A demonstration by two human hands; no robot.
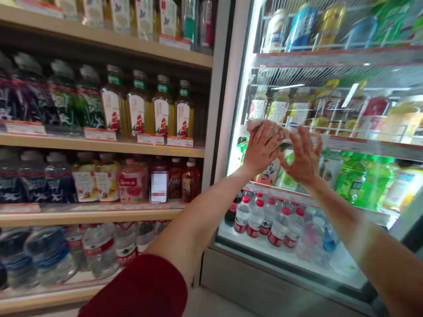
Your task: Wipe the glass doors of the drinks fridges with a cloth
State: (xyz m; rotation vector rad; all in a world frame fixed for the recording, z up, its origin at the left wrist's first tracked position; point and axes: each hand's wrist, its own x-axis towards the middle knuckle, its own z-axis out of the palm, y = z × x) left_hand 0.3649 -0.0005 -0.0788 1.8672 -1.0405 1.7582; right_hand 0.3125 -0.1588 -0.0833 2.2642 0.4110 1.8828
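Observation:
My left hand (261, 147) presses a crumpled pinkish-white cloth (256, 124) against the front of the lit drinks cooler, level with a shelf's price strip. Its fingers lie over the cloth, which sticks out above and to the right. Just right of it, my right hand (302, 160) is raised with its fingers spread, close to the cloth's right end. I see nothing held in it. Behind both hands are bottled teas (279, 108) and, below, small water bottles with red caps (256, 218).
Left of the cooler stands a wooden shelf unit (191, 152) with rows of juice bottles (161, 108) and large water bottles (101, 246). The cooler's frame (220, 119) rises between them. Cans (300, 26) fill the top cooler shelf. Light streaks (350, 94) reflect on the glass.

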